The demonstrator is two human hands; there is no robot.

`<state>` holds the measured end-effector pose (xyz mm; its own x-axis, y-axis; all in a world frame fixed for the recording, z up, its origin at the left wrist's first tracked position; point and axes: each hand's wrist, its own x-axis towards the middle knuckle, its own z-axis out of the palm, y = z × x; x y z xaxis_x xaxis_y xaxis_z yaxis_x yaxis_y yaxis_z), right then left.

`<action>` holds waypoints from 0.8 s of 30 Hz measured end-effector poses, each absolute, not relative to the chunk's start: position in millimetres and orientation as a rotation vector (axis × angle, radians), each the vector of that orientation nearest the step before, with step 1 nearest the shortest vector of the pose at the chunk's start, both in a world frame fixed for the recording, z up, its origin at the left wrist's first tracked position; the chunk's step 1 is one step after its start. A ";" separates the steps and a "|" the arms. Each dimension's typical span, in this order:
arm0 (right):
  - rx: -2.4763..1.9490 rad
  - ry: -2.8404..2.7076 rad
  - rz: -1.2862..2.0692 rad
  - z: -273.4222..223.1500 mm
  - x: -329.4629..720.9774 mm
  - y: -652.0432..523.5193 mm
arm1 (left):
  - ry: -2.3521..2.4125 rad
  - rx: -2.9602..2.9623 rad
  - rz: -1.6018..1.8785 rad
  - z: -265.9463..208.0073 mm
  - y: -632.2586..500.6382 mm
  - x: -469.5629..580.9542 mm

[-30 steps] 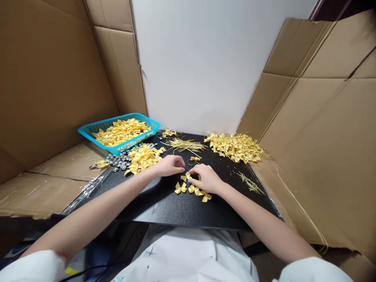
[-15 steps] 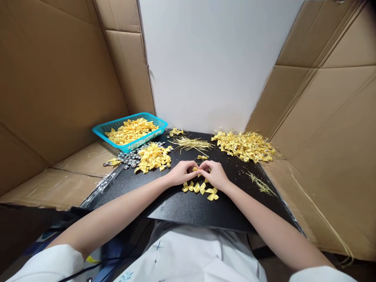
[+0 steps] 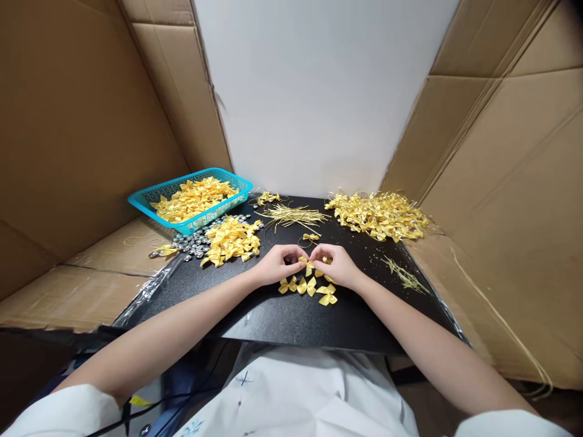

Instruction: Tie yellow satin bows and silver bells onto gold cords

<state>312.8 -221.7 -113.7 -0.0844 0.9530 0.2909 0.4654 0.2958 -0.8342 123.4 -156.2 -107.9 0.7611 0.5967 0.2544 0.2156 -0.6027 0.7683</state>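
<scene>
Over the middle of the black table, my left hand [image 3: 281,265] and my right hand [image 3: 336,265] meet at the fingertips. Both are closed in a pinch on a small yellow ribbon bow [image 3: 308,266], partly covered by the fingers. Just below them on the tabletop lie several loose yellow bows [image 3: 306,286], one of them [image 3: 327,295] a little nearer to me. Some bows beside my right hand are partly hidden under it. Beyond my fingertips rests another bow [image 3: 311,237] with a thin gold cord looped from it.
A turquoise basket [image 3: 182,226] of yellow bows stands back left, beside silver bells or beads [image 3: 191,244] and a bow pile [image 3: 232,240]. Gold cords [image 3: 294,215] lie at the back, finished-looking bows [image 3: 378,215] back right, cord scraps [image 3: 405,276] right. Cardboard walls [image 3: 501,212] flank the black table [image 3: 268,318].
The fingertips have parted slightly, so more of the held bow shows between them. The whole view has shifted a little; the piles stay where they were.
</scene>
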 end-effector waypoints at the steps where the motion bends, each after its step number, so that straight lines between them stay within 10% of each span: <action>1: -1.297 -1.700 0.694 -113.3 312.8 -222.1 | 0.587 2.191 0.664 -107.1 -156.5 123.3; 24: -1.508 -2.036 0.123 -102.1 305.9 -233.1 | 0.569 2.272 0.707 -106.0 -157.7 123.8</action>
<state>305.9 -233.1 -102.1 -0.1786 0.8973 0.4036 0.8421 0.3515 -0.4089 123.8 -157.7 -106.0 0.7568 0.5669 0.3255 0.1968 -0.6724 0.7135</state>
